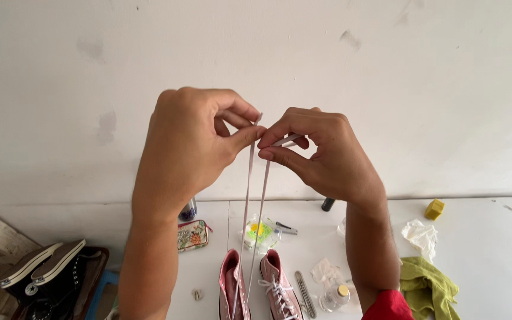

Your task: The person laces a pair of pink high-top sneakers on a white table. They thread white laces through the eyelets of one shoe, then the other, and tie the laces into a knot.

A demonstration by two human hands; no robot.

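My left hand (188, 145) and my right hand (321, 151) are raised in front of the white wall, fingertips almost touching. Each pinches one end of a pale pink shoelace (249, 207). The two lace strands hang straight down to the left pink high-top sneaker (232, 290) on the white table (493, 237). Beside it stands the right pink sneaker (278, 290), which has white laces threaded in it.
On the table lie a floral pouch (192, 234), a clear plastic bag with green and yellow contents (261, 232), a small glass bottle (334, 297), a metal tool (304, 293), crumpled white paper (421, 235), a green cloth (429, 287) and a yellow block (434, 208). Black sneakers (42, 272) sit lower left.
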